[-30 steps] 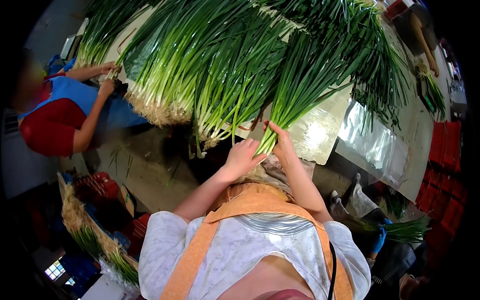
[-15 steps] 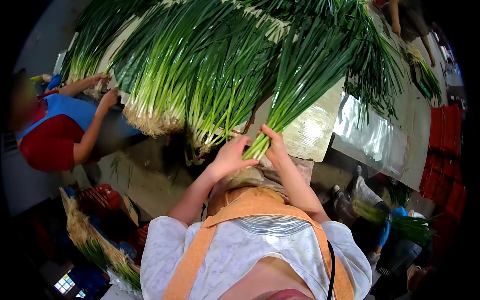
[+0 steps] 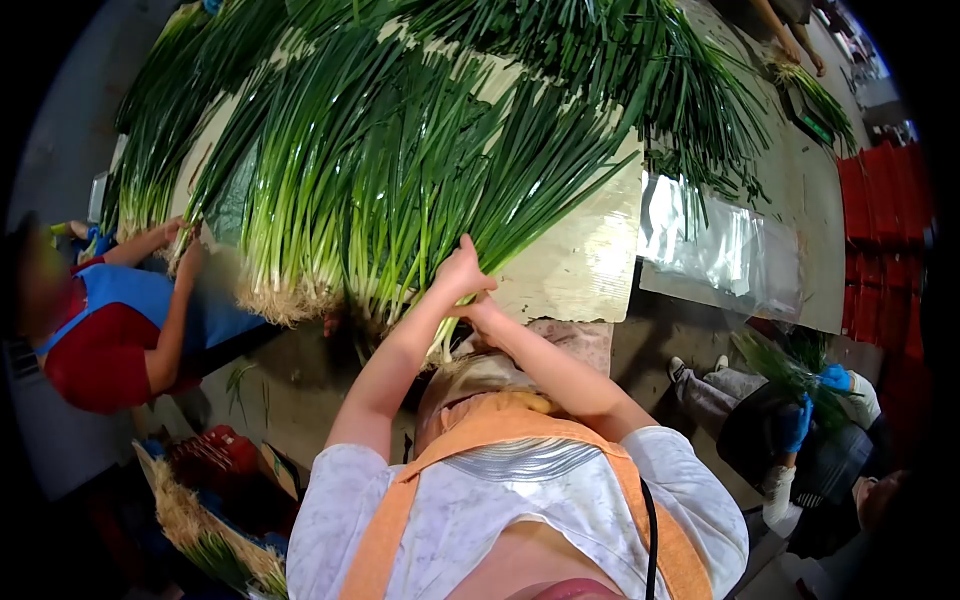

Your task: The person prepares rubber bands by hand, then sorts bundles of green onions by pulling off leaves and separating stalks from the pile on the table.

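A bunch of spring onions (image 3: 545,185) lies slanted in front of me, its dark leaves fanned to the upper right and its pale ends pointing down toward my apron. My left hand (image 3: 463,272) is closed around the stalks from above, thumb side up. Just below it, my right hand (image 3: 481,308) grips the same bunch near its lower end; the fingers of this hand are partly hidden behind my left wrist. Close on the left, more spring onions (image 3: 385,225) lie in a thick row, with root ends (image 3: 285,300) at the table's near edge.
Another heap of greens (image 3: 590,60) covers the far side of the table (image 3: 575,285). Plastic sheets (image 3: 725,235) lie at the right, beside red crates (image 3: 885,230). A person in a blue apron (image 3: 130,300) works on the left; another with blue gloves (image 3: 795,425) handles greens at lower right.
The held bunch has swung left and down against the row on the table. My left hand has moved up over the stalks, and my right hand has shifted left and lower.
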### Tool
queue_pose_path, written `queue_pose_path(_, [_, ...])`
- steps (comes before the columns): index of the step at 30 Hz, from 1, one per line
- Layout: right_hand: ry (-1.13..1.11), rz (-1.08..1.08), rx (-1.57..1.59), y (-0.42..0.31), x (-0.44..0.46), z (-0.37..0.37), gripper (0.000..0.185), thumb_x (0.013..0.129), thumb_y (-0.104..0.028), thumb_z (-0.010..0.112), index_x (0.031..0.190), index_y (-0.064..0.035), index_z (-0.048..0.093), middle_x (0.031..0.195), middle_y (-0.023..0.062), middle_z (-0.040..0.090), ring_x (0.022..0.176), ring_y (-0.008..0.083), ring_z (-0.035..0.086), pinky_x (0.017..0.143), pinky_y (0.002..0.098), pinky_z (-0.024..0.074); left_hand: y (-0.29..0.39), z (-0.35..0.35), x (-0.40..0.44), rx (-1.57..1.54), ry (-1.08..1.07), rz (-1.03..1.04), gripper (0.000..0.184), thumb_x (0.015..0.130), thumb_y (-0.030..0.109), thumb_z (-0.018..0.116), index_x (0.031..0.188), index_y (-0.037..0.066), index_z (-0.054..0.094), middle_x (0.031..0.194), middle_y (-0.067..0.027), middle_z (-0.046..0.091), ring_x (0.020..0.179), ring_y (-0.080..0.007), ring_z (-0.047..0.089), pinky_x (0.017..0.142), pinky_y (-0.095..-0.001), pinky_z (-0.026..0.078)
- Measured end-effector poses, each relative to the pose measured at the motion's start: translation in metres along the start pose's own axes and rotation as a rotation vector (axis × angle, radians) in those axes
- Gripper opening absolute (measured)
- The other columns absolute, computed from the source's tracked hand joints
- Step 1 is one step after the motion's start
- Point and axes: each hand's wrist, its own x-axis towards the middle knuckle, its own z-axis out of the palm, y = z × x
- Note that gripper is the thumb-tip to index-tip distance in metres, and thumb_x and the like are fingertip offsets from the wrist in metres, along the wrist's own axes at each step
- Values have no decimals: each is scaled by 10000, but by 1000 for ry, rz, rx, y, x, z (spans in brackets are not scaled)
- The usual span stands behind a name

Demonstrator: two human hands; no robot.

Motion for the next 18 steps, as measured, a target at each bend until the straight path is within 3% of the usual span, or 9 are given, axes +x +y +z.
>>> queue_pose_path(1, [-71, -136, -40, 10, 6, -1, 801, 648, -79, 769, 1275, 41, 285, 1061, 131, 505, 932, 192, 506, 754, 289, 421, -6, 6, -1, 0, 11, -13, 997, 566, 286, 771, 1292, -110, 213, 824, -240, 618, 744, -355, 627, 636, -391, 513])
queue_pose_path(4, [-151, -52, -145, 23, 12, -6, 850, 649, -91, 772, 1307, 44, 252, 1068, 128, 498, 937, 198, 507, 807, 309, 424, -13, 10, -16, -107, 67, -67, 881, 599, 185, 707, 1325, -16, 252, 839, -224, 621, 770, -360, 620, 650, -418, 499])
queue_pose_path(5, [-149, -64, -209, 5, -10, -1, 805, 692, -126, 760, 1317, 44, 282, 1124, 148, 518, 1031, 217, 511, 888, 321, 411, -18, 10, -22, -166, 101, -54, 866, 602, 182, 705, 1327, 2, 266, 853, -221, 623, 783, -360, 620, 664, -421, 496])
queue_pose_path(9, [-488, -115, -378, 3, -28, -22, 560, 796, -173, 691, 1243, 52, 439, 1185, 153, 547, 1124, 224, 501, 935, 314, 404, -35, 7, -55, -298, 174, 0, 813, 617, 168, 688, 1322, 34, 306, 958, -225, 618, 870, -370, 606, 746, -422, 476])
queue_pose_path(14, [-306, -53, -95, -14, -66, -72, 425, 838, -151, 642, 1205, 1, 490, 1080, 108, 598, 977, 162, 569, 817, 259, 461, -63, 18, -100, -340, 242, 57, 813, 630, 167, 680, 1332, 59, 285, 1047, -214, 597, 954, -379, 580, 795, -418, 465])
queue_pose_path(15, [-212, -214, -155, -16, -72, -83, 366, 832, -150, 641, 1138, 16, 528, 983, 76, 619, 885, 129, 578, 779, 246, 460, -70, 24, -106, -323, 288, 97, 814, 627, 173, 684, 1330, 59, 289, 1056, -212, 593, 962, -381, 576, 801, -420, 464])
queue_pose_path(18, [-20, -317, -26, -29, -100, -114, 331, 845, -143, 626, 1122, 11, 532, 942, 63, 617, 853, 116, 579, 767, 229, 451, -83, 42, -126, -272, 393, 148, 812, 619, 189, 693, 1319, 57, 304, 1073, -208, 585, 976, -391, 565, 811, -425, 462])
